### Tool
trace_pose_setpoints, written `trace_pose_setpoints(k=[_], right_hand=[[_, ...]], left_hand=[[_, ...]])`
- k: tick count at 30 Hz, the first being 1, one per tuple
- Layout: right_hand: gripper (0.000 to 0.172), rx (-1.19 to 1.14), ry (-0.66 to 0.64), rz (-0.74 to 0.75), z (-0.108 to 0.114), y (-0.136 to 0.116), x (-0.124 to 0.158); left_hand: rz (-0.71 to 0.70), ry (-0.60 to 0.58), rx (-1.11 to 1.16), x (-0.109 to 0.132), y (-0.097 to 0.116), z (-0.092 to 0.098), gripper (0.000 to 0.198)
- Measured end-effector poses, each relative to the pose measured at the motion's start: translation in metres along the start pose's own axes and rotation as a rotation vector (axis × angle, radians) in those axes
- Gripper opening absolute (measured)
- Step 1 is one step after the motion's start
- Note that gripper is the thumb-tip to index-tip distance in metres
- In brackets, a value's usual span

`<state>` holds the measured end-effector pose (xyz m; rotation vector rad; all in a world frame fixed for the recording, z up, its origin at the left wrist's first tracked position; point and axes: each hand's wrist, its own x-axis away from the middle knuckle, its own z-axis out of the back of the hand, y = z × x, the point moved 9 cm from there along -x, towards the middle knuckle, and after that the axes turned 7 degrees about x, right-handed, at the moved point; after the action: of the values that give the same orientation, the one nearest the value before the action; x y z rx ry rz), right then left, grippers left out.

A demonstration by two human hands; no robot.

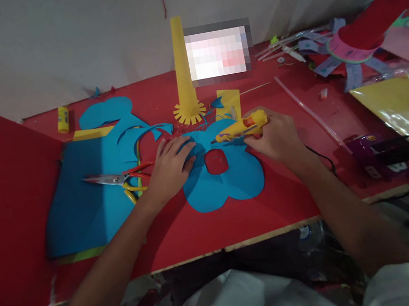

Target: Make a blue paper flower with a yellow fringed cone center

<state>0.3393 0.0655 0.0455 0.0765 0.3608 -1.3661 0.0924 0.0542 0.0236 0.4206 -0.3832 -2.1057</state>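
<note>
A blue paper flower (211, 191) with rounded petals and a round hole in its middle lies flat on the red table (195, 234). My left hand (175, 164) rests on its left side, fingers stretched out and pressing the paper. In my right hand (280, 134) is a yellow glue gun (245, 125), its nozzle pointing left over the flower just above the hole. Whether the nozzle touches the paper I cannot tell. Behind the flower stands a yellow paper cone (183, 72), its base cut into fringed tabs that spread outward on the table.
Scissors (114, 178) lie on blue paper sheets (75, 207) at the left, near blue offcuts (106, 112) and a glue stick (63, 120). A red board (10, 219) stands far left. Clear glue sticks (310, 113), a purple object (367, 156) and cables are at right.
</note>
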Motion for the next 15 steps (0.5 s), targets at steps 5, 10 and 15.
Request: trace_pose_setpoints(k=[5,10,15], right_hand=[[0.035,0.012,0.026,-0.099,0.003,0.004,0.0],[0.041,0.03,-0.083,-0.101,-0.005,-0.006,-0.001],[0.043,0.035,-0.103,-0.001,-0.008,-0.022,0.0]], left_hand=[[0.0,0.008,0.0,0.0,0.0,0.0,0.041],[-0.003,0.013,0.003,0.0,0.0,0.0,0.041],[0.003,0.01,-0.008,0.0,0.0,0.0,0.041]])
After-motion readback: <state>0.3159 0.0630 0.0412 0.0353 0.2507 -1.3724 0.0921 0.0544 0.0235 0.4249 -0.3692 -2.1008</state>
